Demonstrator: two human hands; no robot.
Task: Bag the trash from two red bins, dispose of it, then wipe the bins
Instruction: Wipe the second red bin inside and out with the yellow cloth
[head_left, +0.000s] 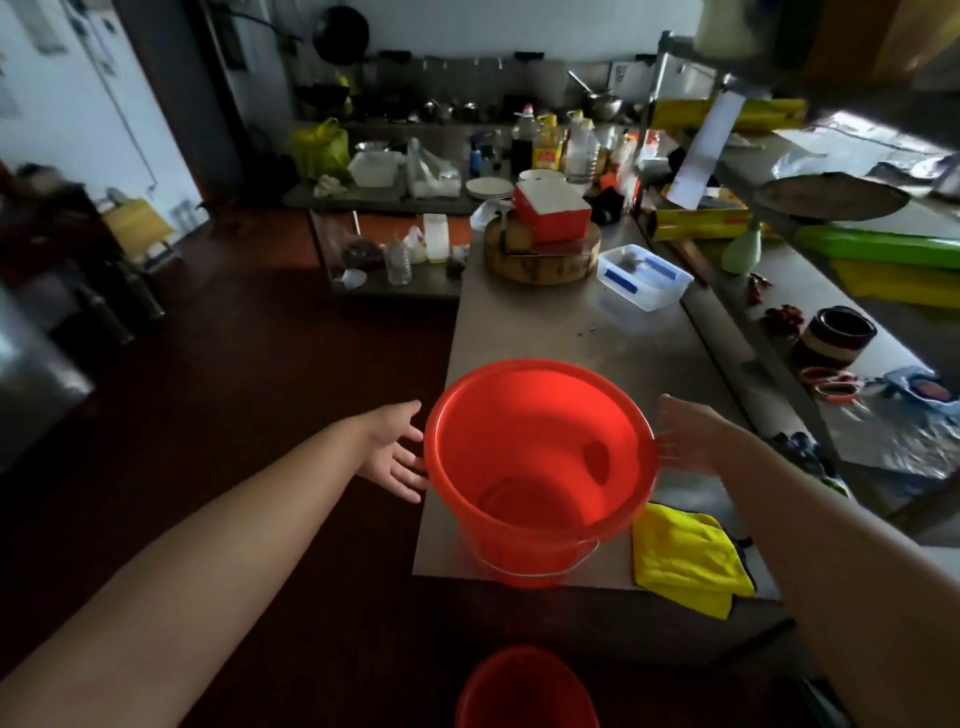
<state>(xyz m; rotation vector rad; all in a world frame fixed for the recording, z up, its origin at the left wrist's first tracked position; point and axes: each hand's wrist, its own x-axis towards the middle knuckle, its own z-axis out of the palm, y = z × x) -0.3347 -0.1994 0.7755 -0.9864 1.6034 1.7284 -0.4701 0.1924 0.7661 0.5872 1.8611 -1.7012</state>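
On the table (623, 332) corner stands 1 empty red bin (540, 467), left hand (395, 449) and right hand (685, 431) flanking it, fingers spread; wiping seems next (yellow cloth (685, 561) just beside, second bin (524, 691) on the floor).

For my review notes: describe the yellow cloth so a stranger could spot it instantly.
Find the long steel counter. At its near end stands a red bucket; the yellow cloth lies right of it, soft and folded, unlike the hard plastic beside it.
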